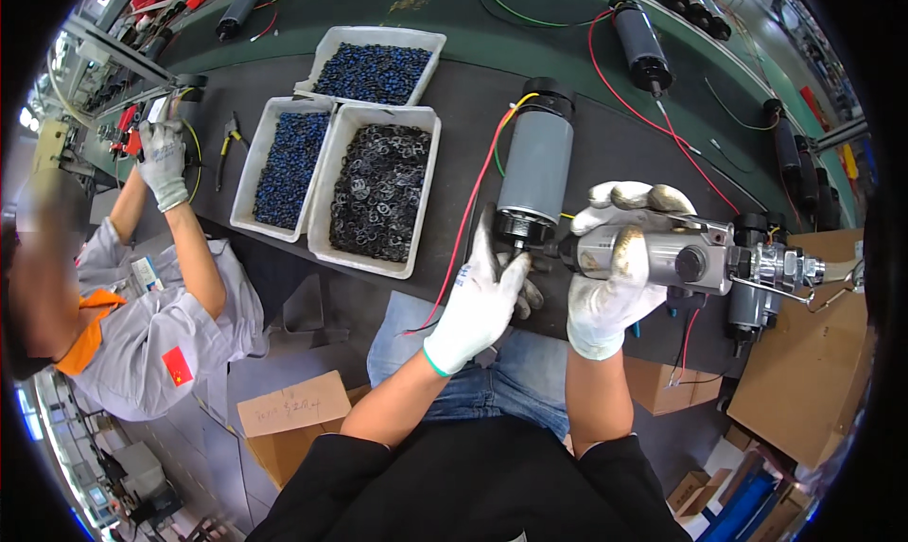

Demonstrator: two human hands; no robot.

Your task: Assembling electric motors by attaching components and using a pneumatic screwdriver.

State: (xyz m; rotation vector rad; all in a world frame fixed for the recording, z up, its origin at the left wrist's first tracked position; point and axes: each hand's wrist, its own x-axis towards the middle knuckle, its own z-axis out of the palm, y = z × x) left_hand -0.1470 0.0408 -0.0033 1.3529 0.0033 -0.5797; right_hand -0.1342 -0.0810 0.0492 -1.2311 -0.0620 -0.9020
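Observation:
A grey cylindrical motor [536, 159] with black end caps and red, yellow and green wires lies on the dark work table in front of me. Its shaft end points toward me. My left hand [476, 305], in a white glove, is closed around that shaft end; whether a small part sits between the fingers is hidden. My white-gloved right hand [617, 282] grips a silver air-powered hand tool [700, 260] from both sides of its body. The tool's dark nose points left and reaches close to the motor's shaft; I cannot tell if they touch.
White bins hold black retaining rings [376, 192] and blue-black small parts [286, 168]. Pliers [227, 149] with yellow handles lie left of them. Another motor [640, 45] lies farther back, its red wire across the table. A co-worker [161, 324] sits at left. Cardboard boxes [799, 372] stand at right.

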